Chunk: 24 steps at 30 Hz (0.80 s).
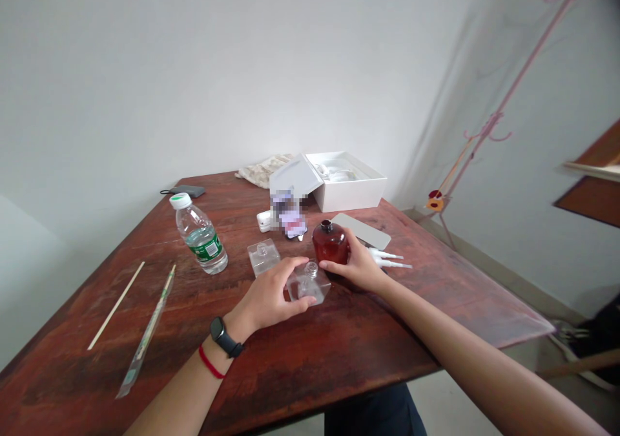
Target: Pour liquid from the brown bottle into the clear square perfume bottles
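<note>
My left hand (271,292) lies over a square clear glass bottle (310,286), with its fingers across the near side and the neck showing beside my thumb. My right hand (356,267) wraps the side of a round dark red glass bottle (330,243) with a black neck. The two hands nearly meet between these bottles. Just behind my left hand, a second square clear glass bottle (263,256) stands untouched. A plastic water bottle (199,236) with a green label and white cap stands further left.
The dark red wooden table (290,371) also holds a white open box (346,187), a blurred object (288,213), white plastic nozzles (387,259), a pale flat tray (361,230), a thin wooden stick (116,305) and a plastic-wrapped stick (146,330). A pink coat stand (494,123) rises at right.
</note>
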Each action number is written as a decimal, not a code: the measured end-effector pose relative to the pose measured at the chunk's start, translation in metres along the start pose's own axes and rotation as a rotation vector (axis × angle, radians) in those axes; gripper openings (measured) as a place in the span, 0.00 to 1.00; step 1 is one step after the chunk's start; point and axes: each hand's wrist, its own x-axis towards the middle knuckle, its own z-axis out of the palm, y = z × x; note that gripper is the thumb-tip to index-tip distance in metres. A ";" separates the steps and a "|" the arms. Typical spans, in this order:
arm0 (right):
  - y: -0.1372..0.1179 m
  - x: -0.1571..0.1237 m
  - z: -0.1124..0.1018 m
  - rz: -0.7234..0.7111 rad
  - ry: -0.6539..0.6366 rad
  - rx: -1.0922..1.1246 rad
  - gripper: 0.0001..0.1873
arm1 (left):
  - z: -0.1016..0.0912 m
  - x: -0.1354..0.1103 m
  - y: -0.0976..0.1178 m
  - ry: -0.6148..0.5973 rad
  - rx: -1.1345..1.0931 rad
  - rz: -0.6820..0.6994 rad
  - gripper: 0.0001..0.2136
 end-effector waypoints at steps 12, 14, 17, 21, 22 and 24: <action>0.000 0.000 0.000 -0.007 0.005 -0.004 0.44 | 0.001 0.000 0.002 0.015 0.000 0.000 0.32; 0.000 0.000 0.000 -0.006 0.005 -0.005 0.45 | 0.000 0.000 0.001 0.011 0.001 0.000 0.32; 0.000 0.000 0.000 -0.008 0.003 -0.005 0.44 | 0.000 0.000 0.001 0.008 0.001 -0.001 0.32; 0.000 0.000 -0.001 -0.012 -0.005 0.000 0.44 | 0.001 0.000 0.001 0.014 0.007 0.004 0.32; 0.000 0.000 -0.001 -0.011 -0.006 0.002 0.44 | 0.001 0.000 0.002 0.015 0.010 0.004 0.32; 0.000 0.000 -0.001 -0.008 -0.006 0.005 0.45 | 0.000 0.000 0.002 0.016 0.013 0.002 0.32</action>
